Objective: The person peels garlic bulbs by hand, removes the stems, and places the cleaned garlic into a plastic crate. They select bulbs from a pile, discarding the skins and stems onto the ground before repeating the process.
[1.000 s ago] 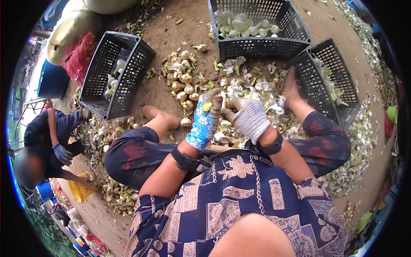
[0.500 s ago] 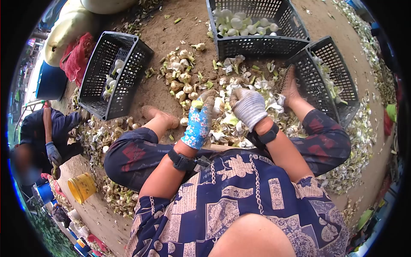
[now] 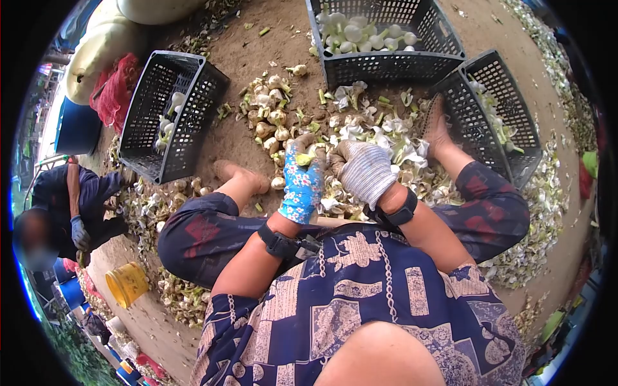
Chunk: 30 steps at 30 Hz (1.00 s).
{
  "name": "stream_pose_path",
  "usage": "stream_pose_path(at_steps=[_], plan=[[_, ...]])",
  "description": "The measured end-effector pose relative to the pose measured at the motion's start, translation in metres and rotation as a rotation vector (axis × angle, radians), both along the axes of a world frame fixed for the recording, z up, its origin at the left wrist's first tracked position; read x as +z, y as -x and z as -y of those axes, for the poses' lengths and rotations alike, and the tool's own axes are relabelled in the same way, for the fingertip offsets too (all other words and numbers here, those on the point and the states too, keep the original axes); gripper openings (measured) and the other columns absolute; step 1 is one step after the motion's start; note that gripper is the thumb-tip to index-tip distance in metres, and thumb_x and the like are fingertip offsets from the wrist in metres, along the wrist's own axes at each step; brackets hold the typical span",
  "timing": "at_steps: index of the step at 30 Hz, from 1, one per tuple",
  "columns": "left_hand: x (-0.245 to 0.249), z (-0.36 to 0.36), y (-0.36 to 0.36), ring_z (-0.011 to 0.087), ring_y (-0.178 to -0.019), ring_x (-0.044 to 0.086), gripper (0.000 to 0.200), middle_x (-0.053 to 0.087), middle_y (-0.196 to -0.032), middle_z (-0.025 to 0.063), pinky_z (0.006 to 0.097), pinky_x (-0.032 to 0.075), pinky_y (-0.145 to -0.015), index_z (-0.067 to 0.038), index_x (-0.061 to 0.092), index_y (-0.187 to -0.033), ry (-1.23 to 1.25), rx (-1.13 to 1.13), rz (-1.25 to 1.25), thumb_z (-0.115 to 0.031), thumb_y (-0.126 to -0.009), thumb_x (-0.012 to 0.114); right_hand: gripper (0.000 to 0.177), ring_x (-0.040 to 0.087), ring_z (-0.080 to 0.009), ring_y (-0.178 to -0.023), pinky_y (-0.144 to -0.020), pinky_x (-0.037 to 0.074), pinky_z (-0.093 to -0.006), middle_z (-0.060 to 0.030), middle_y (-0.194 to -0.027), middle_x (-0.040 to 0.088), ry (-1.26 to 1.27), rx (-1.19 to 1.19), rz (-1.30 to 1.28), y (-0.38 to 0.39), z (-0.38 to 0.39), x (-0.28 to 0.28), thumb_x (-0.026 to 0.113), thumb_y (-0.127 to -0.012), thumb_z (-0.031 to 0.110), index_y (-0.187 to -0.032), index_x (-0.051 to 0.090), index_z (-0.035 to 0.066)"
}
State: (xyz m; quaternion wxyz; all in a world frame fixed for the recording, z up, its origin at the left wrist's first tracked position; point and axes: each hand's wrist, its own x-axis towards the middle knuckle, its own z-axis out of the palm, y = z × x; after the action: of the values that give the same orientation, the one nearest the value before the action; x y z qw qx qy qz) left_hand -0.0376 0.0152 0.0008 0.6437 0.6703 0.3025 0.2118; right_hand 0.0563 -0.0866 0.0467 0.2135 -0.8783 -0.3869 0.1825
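My left hand (image 3: 302,183), in a blue floral glove with a soiled fingertip area, is closed around a garlic bulb (image 3: 304,159). Only the bulb's pale green part shows between the fingers. Right beside it my right hand (image 3: 367,168), in a grey-white knit glove, is curled into a fist. What it grips, if anything, is hidden behind the fingers. Beyond my left hand lies a pile of unpeeled garlic bulbs (image 3: 275,118). White and green garlic peelings (image 3: 393,138) are heaped past and beneath my right hand.
Black plastic crates stand at the left (image 3: 138,138), ahead (image 3: 393,66) and at the right (image 3: 479,132), each with white peeled garlic. My bare feet rest beside the piles. Left are a yellow bucket (image 3: 125,284), a red mesh sack (image 3: 114,93) and a bent-over person (image 3: 74,193) wearing a glove.
My hands have come closer together: the right has shifted left, the left slightly right. Less of the bulb's green part shows now. The other person's gloved hand has shifted slightly.
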Motion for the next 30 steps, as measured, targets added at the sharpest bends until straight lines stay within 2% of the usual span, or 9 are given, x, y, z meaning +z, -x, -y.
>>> stream_pose_path(at_steps=[2,7,11,13,14,17,20,22,30], plan=[[0.024,-0.001,0.000,0.0117,-0.088,0.056,0.027,0.055,-0.104,0.0067,0.0231,0.050,-0.069,-0.002,0.049,-0.115,0.253,-0.084,-0.016,-0.010,-0.089,0.051,0.022,0.061,-0.0341,-0.072,-0.064,0.048,-0.0441,-0.0170,-0.071,0.062,-0.016,-0.056,0.032,-0.006,0.003,-0.008,0.060,-0.074,0.027,-0.080,0.065,0.007],[0.053,-0.006,0.014,0.0222,-0.101,0.056,0.043,0.055,-0.115,0.0153,0.0329,0.048,-0.085,0.000,0.051,-0.112,0.745,-0.208,0.380,-0.017,-0.074,0.061,0.023,0.063,-0.0331,-0.074,-0.067,0.050,-0.0421,-0.0180,-0.077,0.064,0.294,-0.003,-0.072,-0.017,0.021,-0.010,0.057,-0.076,0.028,-0.080,0.066,0.007],[0.051,-0.029,0.012,0.0342,-0.115,0.048,0.026,0.055,-0.116,0.0213,0.0457,0.031,-0.105,0.000,0.059,-0.090,1.242,-0.163,0.636,-0.020,-0.073,0.058,0.022,0.063,-0.0323,-0.080,-0.073,0.050,-0.0399,-0.0174,-0.085,0.065,0.160,0.422,-0.348,-0.012,0.068,0.017,0.057,-0.074,0.018,-0.091,0.065,0.007],[0.048,-0.032,0.010,0.0346,-0.115,0.048,0.024,0.055,-0.116,0.0213,0.0467,0.030,-0.105,0.000,0.059,-0.087,1.240,-0.162,0.638,-0.019,-0.073,0.058,0.030,0.062,-0.0333,-0.083,-0.073,0.049,-0.0407,-0.0178,-0.085,0.064,0.054,0.450,-0.336,-0.009,0.073,0.019,0.056,-0.072,0.012,-0.101,0.061,0.006],[0.047,-0.032,0.009,0.0350,-0.114,0.048,0.022,0.055,-0.115,0.0213,0.0477,0.030,-0.105,0.000,0.059,-0.084,1.246,-0.167,0.638,-0.019,-0.072,0.058,0.025,0.062,-0.0336,-0.078,-0.069,0.049,-0.0401,-0.0172,-0.081,0.063,0.063,0.228,-0.146,-0.012,0.066,0.019,0.056,-0.077,0.014,-0.100,0.062,0.006],[0.044,-0.025,0.008,0.0351,-0.114,0.048,0.028,0.055,-0.115,0.0213,0.0468,0.033,-0.103,0.000,0.058,-0.080,1.119,-0.192,0.576,-0.029,-0.079,0.059,0.025,0.061,-0.0294,-0.069,-0.061,0.047,-0.0346,-0.0161,-0.078,0.063,-0.249,0.107,-0.301,-0.012,0.041,0.045,0.056,-0.086,0.028,-0.093,0.065,0.005],[0.049,-0.023,0.005,0.0319,-0.113,0.049,0.040,0.055,-0.114,0.0193,0.0434,0.039,-0.097,-0.001,0.056,-0.074,0.964,-0.161,0.360,-0.039,-0.083,0.059,0.032,0.060,-0.0181,-0.061,-0.055,0.047,-0.0303,-0.0110,-0.070,0.063,-0.343,0.034,-0.812,-0.005,0.023,0.044,0.060,-0.084,0.033,-0.090,0.066,0.003],[0.047,-0.025,0.005,0.0138,-0.091,0.055,0.049,0.060,-0.105,0.0088,0.0285,0.045,-0.078,0.001,0.057,-0.112,0.482,-0.311,0.350,-0.040,-0.085,0.058,0.039,0.057,-0.0123,-0.055,-0.049,0.044,-0.0273,-0.0073,-0.059,0.060,-0.350,0.002,-0.647,-0.001,0.014,0.031,0.066,-0.080,0.039,-0.081,0.066,0.000],[0.043,-0.037,0.009,0.0085,-0.075,0.051,0.042,0.058,-0.083,0.0020,0.0241,0.043,-0.068,0.001,0.059,-0.106,0.429,-0.365,0.391,-0.036,-0.085,0.058,0.026,0.057,-0.0103,-0.048,-0.042,0.046,-0.0218,-0.0064,-0.067,0.064,-0.229,-0.190,-1.190,-0.001,0.013,0.043,0.058,-0.087,0.025,-0.093,0.063,0.001]])
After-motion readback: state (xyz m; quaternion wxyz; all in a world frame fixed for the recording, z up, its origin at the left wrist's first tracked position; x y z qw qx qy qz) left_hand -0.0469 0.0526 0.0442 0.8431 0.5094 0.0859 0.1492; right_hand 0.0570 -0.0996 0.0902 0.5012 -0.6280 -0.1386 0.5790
